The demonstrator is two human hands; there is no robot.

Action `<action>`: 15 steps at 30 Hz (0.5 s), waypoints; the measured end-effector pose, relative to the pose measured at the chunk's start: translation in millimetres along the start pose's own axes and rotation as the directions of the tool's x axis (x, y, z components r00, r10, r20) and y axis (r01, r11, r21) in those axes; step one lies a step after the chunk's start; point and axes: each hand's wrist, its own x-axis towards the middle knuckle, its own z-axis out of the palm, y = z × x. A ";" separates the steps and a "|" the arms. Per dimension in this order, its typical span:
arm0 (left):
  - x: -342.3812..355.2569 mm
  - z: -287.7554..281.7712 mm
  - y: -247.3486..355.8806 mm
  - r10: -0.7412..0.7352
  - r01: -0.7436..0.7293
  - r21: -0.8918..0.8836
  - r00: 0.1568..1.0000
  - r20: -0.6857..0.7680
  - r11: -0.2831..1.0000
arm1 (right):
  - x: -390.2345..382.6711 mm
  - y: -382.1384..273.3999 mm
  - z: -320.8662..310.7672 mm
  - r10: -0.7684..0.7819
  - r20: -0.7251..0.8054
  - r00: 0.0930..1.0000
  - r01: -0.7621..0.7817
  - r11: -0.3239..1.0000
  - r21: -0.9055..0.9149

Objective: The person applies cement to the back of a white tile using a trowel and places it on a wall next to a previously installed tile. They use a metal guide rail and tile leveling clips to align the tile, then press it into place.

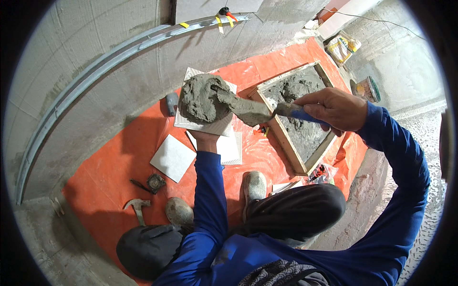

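My left hand [206, 140] is under a pale square tile [222, 127], holding it up with a thick mound of grey mortar [201, 97] on top. My right hand [334, 108] grips the blue handle of a trowel [250, 112], whose mortar-coated blade reaches into that mound. Below and behind the trowel, a wooden tray [281, 140] holds wet grey mortar [309, 143]. Two loose pale tiles [171, 158] lie under and left of the held tile.
Orange sheeting [105, 190] covers the floor, carrying a hammer [138, 206], a tape measure [155, 183] and a mallet [171, 104]. A bucket [368, 88] and a bag [342, 47] stand at the right. A curved metal track [98, 71] runs along the wall.
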 end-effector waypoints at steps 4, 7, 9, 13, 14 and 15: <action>-1.6 -15.3 0.4 0.067 -0.068 -0.028 0.997 -0.035 0.997 | 2.5 0.8 16.8 0.046 0.145 0.988 -0.082 0.964 0.253; -6.5 -31.8 1.2 0.027 -0.028 -0.130 1.000 -0.012 0.991 | 3.6 -1.1 24.0 0.052 0.213 0.976 -0.118 0.944 0.309; -11.0 -40.4 -2.0 0.002 0.006 -0.233 0.999 0.033 0.972 | 3.8 -1.9 26.8 0.073 0.230 0.970 -0.155 0.920 0.360; -20.4 -49.5 -9.0 0.133 -0.092 0.129 0.922 -0.364 0.987 | 4.6 -3.0 32.0 0.053 0.188 0.981 -0.114 0.938 0.328; -20.3 -50.3 -8.4 0.070 -0.067 0.023 0.966 -0.247 0.998 | 5.1 -3.6 31.9 0.036 0.159 0.987 -0.077 0.963 0.260; -20.5 -50.9 -8.0 0.016 -0.026 -0.080 0.993 -0.121 0.996 | 4.9 -3.9 31.8 -0.016 0.117 0.993 -0.008 0.979 0.203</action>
